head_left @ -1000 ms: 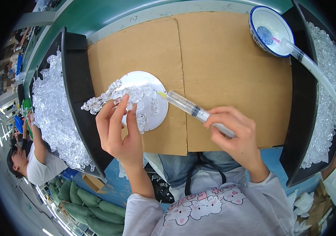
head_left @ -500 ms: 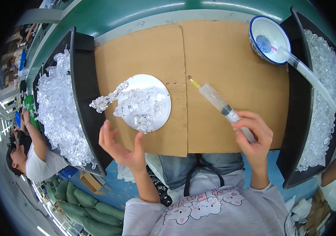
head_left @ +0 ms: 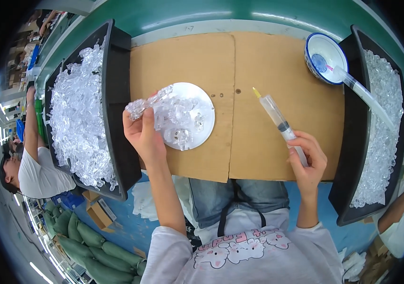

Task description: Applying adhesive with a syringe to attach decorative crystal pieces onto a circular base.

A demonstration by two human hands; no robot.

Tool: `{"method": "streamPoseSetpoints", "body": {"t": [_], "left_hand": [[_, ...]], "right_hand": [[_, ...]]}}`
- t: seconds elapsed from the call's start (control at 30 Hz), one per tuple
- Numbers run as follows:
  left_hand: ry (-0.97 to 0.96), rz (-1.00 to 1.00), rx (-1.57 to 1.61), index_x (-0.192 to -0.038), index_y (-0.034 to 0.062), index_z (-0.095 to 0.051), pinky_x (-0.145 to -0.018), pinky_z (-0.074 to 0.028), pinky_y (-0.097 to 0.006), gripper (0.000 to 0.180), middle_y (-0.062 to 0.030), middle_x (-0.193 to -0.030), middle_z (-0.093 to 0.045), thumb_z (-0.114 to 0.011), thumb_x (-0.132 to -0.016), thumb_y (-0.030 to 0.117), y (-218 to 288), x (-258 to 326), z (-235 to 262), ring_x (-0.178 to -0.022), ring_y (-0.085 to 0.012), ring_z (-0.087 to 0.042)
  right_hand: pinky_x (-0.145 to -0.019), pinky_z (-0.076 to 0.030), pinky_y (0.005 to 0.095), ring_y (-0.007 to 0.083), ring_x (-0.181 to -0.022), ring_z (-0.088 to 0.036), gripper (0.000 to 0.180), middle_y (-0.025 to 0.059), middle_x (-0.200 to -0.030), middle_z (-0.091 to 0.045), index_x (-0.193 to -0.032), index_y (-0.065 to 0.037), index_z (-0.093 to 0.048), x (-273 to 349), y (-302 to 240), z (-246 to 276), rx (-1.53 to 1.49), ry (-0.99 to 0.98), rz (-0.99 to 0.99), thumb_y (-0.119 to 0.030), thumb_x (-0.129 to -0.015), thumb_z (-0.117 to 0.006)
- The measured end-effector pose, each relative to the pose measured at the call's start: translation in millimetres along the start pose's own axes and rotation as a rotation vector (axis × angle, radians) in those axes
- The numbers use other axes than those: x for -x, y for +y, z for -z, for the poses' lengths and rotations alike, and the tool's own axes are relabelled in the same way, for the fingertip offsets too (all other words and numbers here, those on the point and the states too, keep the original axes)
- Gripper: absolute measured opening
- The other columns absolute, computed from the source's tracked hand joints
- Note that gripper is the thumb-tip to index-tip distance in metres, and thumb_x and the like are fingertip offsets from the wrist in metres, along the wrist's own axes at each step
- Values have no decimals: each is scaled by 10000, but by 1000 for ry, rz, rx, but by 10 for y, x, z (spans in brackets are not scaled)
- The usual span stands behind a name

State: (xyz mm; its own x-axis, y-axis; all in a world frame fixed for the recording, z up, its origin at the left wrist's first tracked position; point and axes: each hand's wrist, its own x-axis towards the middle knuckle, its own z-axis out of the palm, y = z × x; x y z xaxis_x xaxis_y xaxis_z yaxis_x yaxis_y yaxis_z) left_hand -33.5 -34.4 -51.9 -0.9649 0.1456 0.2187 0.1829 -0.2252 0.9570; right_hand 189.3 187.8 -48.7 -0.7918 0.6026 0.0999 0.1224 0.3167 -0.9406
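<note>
My left hand (head_left: pixel 146 135) is closed round a clear, bumpy plastic piece (head_left: pixel 140 106) at the left edge of a white round plate (head_left: pixel 205 130). Other clear plastic pieces (head_left: pixel 178 113) lie on that plate. In my right hand (head_left: pixel 309 158) is a syringe (head_left: pixel 274 112) with a dark plunger seal. Its yellow tip (head_left: pixel 256 92) points up and left, above the cardboard and apart from the plate.
Cardboard (head_left: pixel 188 57) covers the table. A black bin (head_left: pixel 117 94) of clear pieces stands left, another black bin (head_left: pixel 353 123) right. A blue-rimmed bowl (head_left: pixel 310 64) at the far right holds a second syringe (head_left: pixel 357 86). A co-worker (head_left: pixel 41 173) is at the left.
My left hand has moved up from below the plate and taken hold of the bumpy clear piece. The syringe in my right hand has shifted slightly, its tip now farther from the small spot on the cardboard.
</note>
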Motion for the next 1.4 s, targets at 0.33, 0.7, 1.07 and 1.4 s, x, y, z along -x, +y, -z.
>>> {"method": "streamPoseSetpoints", "body": {"t": [0.33, 0.7, 1.07, 1.4], "left_hand": [[41, -182, 175, -1011, 42, -564, -926, -495, -416, 223, -127, -995, -626, -689, -854, 138, -108, 45, 25, -1097, -325, -589], [83, -147, 150, -1059, 6, -549, -821, -487, -284, 214, -88, -1030, -637, -642, -867, 12, -363, -828, -530, -934, -141, -611], [-89, -62, -12, -1148, 30, -561, -754, -465, -251, 378, -80, -1031, -640, -726, -819, 115, -981, -2598, -1582, -909, -118, -590], [-301, -231, -510, -1029, 36, -632, -774, -468, -326, 209, -79, -924, -678, -619, -877, 178, 51, -1162, -1340, -878, -205, -640]], "right_hand": [[-560, -444, 183, 84, -657, -587, 169, 116, -1071, -619, -926, 17, -648, -8, 84, -23, 34, 11, 26, 88, -789, -580], [-611, -420, 194, 98, -783, -577, 155, 102, -1032, -638, -935, -8, -656, -99, 117, 94, 107, 152, 2, 53, -801, -604], [-729, -484, 235, 158, -923, -615, 203, 135, -1054, -628, -975, 12, -651, -69, 138, 81, 42, 110, -2, 85, -789, -617], [-785, -494, 279, 209, -999, -606, 297, 139, -1137, -608, -1079, -17, -622, -58, 135, 131, 206, 201, 31, 34, -787, -633]]}}
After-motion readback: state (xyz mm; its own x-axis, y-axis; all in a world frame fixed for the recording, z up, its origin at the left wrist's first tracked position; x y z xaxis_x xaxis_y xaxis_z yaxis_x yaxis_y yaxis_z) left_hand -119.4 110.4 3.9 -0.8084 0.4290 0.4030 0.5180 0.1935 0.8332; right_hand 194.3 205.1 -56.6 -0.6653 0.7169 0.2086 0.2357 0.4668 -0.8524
